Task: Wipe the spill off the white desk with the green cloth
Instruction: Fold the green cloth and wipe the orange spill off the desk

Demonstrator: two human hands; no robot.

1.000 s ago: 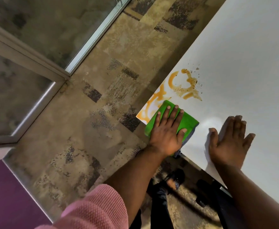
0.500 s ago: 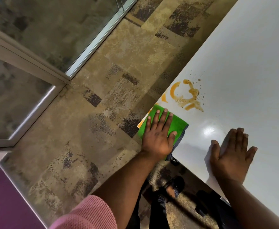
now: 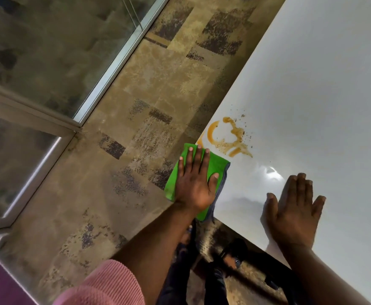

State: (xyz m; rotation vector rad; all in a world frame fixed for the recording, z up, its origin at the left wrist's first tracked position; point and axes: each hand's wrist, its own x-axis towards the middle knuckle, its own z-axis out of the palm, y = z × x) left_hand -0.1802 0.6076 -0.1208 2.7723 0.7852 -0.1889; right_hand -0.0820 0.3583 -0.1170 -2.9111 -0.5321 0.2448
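A folded green cloth (image 3: 218, 166) lies on the near left corner of the white desk (image 3: 316, 102), partly hanging past the desk's left edge. My left hand (image 3: 194, 181) presses flat on the cloth with fingers spread. An orange-brown spill (image 3: 229, 137) with dark specks sits just beyond the cloth, near the left edge. My right hand (image 3: 294, 210) rests flat and empty on the desk near its front edge, to the right of the cloth.
Left of the desk is patterned beige carpet (image 3: 118, 172). A glass partition with a metal frame (image 3: 105, 75) runs along the far left. My dark trousers and shoes (image 3: 230, 258) show below the desk's front edge.
My left hand has slid the cloth toward the desk's left edge and corner, and the orange streaks that lay by the edge are mostly gone. My right hand has stayed flat.
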